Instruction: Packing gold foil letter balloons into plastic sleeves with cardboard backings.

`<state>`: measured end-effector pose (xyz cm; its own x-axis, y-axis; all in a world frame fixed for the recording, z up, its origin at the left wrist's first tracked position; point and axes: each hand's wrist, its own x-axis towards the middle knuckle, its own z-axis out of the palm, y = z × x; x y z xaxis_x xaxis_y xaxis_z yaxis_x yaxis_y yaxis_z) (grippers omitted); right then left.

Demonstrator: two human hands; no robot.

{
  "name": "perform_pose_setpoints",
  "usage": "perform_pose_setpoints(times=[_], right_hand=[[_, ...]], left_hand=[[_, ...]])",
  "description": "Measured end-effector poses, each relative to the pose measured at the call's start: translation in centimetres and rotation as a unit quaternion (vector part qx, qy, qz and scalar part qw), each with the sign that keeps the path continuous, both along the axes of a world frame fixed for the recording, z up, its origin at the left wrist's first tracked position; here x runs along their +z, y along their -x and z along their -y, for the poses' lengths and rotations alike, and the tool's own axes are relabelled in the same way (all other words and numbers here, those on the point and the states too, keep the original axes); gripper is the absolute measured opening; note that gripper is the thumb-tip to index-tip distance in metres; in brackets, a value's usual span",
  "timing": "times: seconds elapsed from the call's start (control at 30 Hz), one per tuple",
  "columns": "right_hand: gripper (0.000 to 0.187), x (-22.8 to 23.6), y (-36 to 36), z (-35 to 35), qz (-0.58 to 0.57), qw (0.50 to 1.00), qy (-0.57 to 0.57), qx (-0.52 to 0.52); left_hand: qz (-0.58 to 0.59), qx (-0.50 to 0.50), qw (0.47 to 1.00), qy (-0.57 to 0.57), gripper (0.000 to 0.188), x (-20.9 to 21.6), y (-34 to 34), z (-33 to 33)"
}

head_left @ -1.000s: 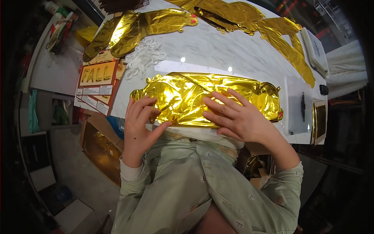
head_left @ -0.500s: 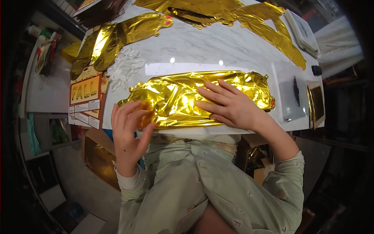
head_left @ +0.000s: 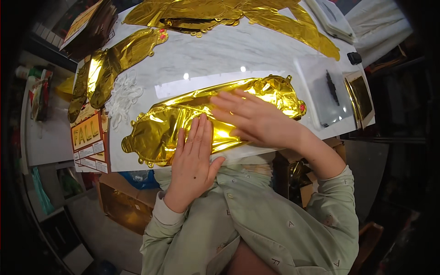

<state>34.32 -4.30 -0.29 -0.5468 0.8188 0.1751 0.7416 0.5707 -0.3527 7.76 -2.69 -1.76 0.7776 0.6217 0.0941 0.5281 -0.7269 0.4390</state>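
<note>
A shiny gold foil balloon (head_left: 156, 133), deflated and flat, lies slantwise on the marble-patterned table before me. Small scalloped tabs edge its two ends, and a red mark shows at the right end. My left hand (head_left: 194, 156) rests flat on the foil left of its middle, fingers stretched out and thumb apart. Over the middle right part is my right hand (head_left: 256, 117), its fingers extended and slightly blurred; whether it presses on the foil or hovers just above, I cannot tell. Neither hand grasps anything.
More gold foil balloons (head_left: 133, 48) lie along the far side. White loops of string (head_left: 123, 98) sit at the left, beside printed cards (head_left: 89, 140). At right are a clear plastic bag (head_left: 321, 91) with a black item, a white tray (head_left: 330, 20) and a small black object (head_left: 354, 58).
My left hand has moved right from the balloon's left end and flattened on the foil. My right hand has shifted slightly. The view has turned, so the balloon now appears tilted.
</note>
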Motion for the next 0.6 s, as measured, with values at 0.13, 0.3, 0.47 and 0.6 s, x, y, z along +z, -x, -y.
perform_pose_setpoints(times=[0.13,0.3,0.47,0.6], right_hand=[[0.062,-0.4,-1.9,0.9,-0.016,0.998,-0.025,-0.047],[0.056,-1.7,-2.7,1.9,-0.026,0.998,-0.014,-0.059],[0.051,-2.0,-3.3,2.3,-0.066,0.997,-0.018,-0.045],[0.049,-1.5,-3.1,2.5,-0.101,0.994,-0.009,-0.051]], left_hand=[[-0.034,-0.005,0.999,-0.03,0.087,-0.1,-0.1,0.0],[-0.044,0.0,0.998,-0.035,0.088,0.1,-0.3,0.2],[-0.054,0.006,0.998,-0.042,0.088,-0.1,-0.3,0.3],[-0.058,0.008,0.997,-0.052,0.09,-0.1,-0.3,0.3]])
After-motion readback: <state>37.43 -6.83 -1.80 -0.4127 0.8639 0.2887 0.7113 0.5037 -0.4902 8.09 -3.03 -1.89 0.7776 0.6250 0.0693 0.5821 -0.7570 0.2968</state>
